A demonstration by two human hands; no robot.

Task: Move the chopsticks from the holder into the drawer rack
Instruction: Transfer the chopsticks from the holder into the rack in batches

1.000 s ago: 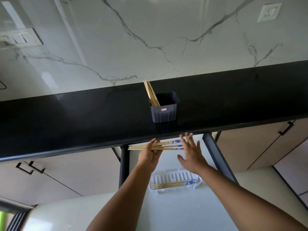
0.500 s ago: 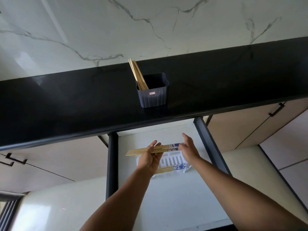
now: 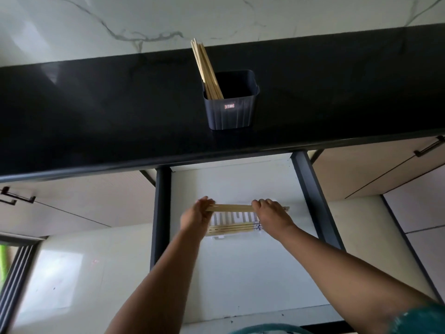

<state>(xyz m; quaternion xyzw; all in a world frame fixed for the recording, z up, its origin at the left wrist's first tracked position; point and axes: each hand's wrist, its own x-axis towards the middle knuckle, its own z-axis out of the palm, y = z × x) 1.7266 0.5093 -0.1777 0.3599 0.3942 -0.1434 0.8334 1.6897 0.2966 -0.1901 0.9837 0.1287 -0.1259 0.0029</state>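
left hand (image 3: pixel 195 216) + right hand (image 3: pixel 269 214): each pinching one end of pale wooden chopstick bundle (image 3: pixel 232 208) | long axis: crosswise between the fingers | white slotted plastic drawer rack (image 3: pixel 231 219): directly beneath the fingers

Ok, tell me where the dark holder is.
The dark holder stands on the black countertop, centre-right in the head view, directly behind the open drawer.
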